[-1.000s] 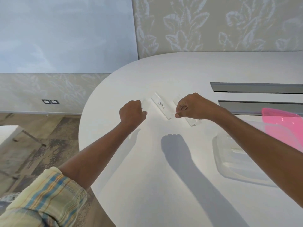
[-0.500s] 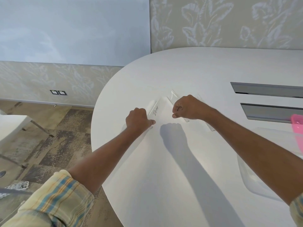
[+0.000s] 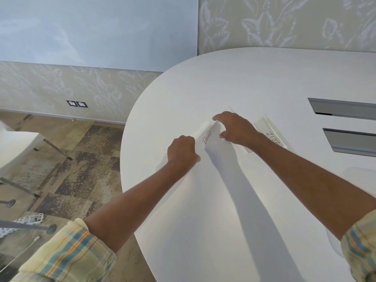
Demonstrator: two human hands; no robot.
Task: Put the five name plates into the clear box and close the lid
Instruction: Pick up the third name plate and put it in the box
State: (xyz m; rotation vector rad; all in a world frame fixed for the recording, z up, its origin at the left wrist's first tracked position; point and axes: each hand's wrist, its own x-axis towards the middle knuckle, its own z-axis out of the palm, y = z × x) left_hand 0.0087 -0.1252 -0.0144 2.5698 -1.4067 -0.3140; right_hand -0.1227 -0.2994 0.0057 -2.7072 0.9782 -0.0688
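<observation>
Two hands (image 3: 183, 151), perhaps three name plates (image 3: 209, 137), two table slots (image 3: 343, 108).

Both bare forearms stretched forward, sleeves pushed back. The left hand (image 3: 182, 150) was curled into a loose fist (knuckles up). The right hand (image 3: 234, 129) reached with fingers (image 3: 218, 118) spread, pinching.

Counter (image 3: 234, 82): plain matte white, two grey slots (image 3: 343, 108) set into it at right. Name plates clear with white inserts; one lettered BEAR (image 3: 207, 137) in black handwriting, another ZEB… (image 3: 272, 137), partly covered by the forearm. Sleeves (image 3: 69, 253): pale yellow plaid, blue and orange stripes. Wall (image 3: 284, 21): beige with a pale leaf pattern. Board (image 3: 97, 29): light blue-grey. Floor (image 3: 81, 163): mottled tan and dark brown patches.
</observation>
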